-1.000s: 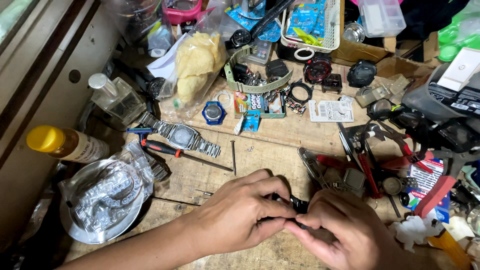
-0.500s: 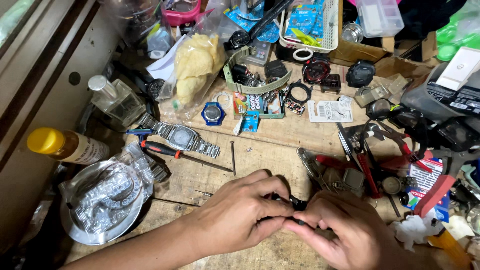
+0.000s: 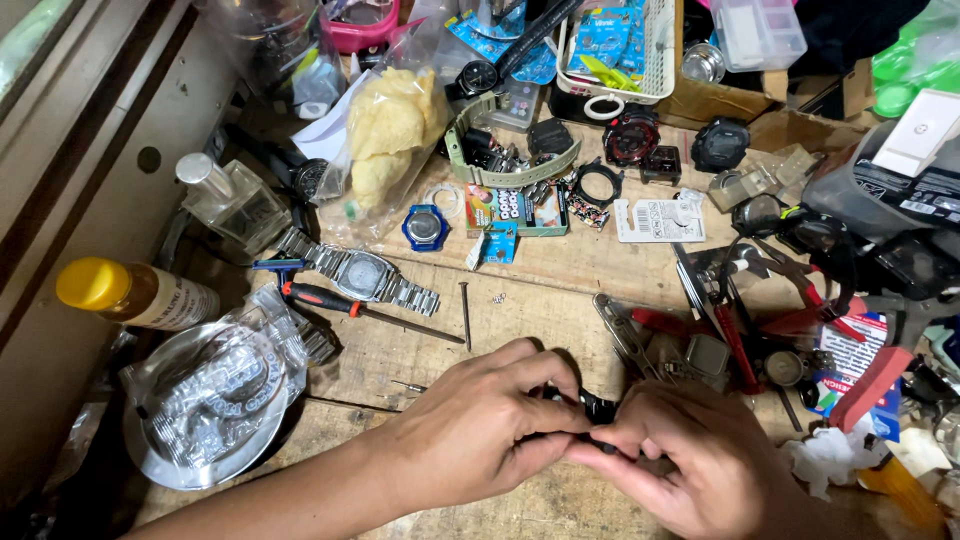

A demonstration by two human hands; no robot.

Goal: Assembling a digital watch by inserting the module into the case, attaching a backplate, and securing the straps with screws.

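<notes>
My left hand (image 3: 478,432) and my right hand (image 3: 690,462) meet at the near edge of a wooden workbench (image 3: 520,310). Together they pinch a small black watch part (image 3: 597,408) between thumbs and fingertips. Most of the part is hidden by my fingers. A silver metal-band wristwatch (image 3: 362,274) lies behind my left hand, and a screwdriver with a red and black handle (image 3: 345,303) lies just in front of it.
Red-handled pliers (image 3: 745,330) and metal tools lie to the right. A yellow-capped bottle (image 3: 130,293) and a round tin with a crumpled plastic bag (image 3: 205,400) sit left. Watch cases, straps, battery cards, a glass bottle (image 3: 232,203) and a white basket (image 3: 655,60) crowd the back.
Both hands stay pressed together on the small black part, with only slight finger shifts. Nothing else on the bench has moved.
</notes>
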